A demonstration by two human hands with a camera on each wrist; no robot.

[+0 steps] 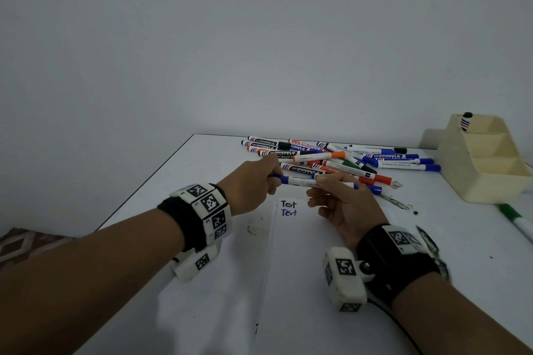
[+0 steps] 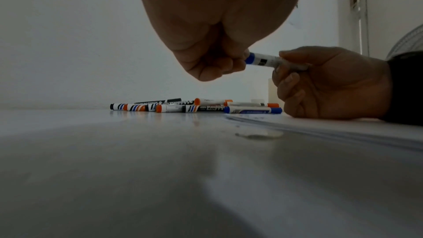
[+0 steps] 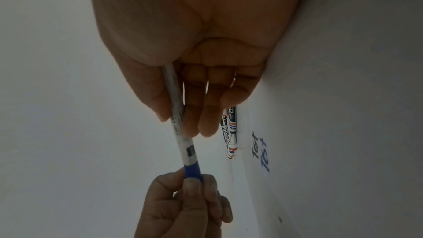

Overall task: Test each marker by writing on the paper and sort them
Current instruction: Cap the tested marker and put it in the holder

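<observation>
Marker: white-barrelled blue-capped marker [image 1: 300, 181]; left hand [image 1: 253, 184] pinched its cap, right hand [image 1: 343, 204] gripped its barrel.
Head view only: one cream plastic organiser [image 1: 484, 164].
Paper [image 1: 302, 253]: two "Test" words.

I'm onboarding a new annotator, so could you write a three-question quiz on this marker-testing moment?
1. True or false: both hands hold the same marker.
2. Which part does the left hand pinch? A) blue cap B) white barrel C) nothing
3. Fill in: the paper shows the word "Test" written ___ times.

Key: 1 true, since the right hand grips the barrel; 2 A; 3 two, one black and one blue.
</observation>
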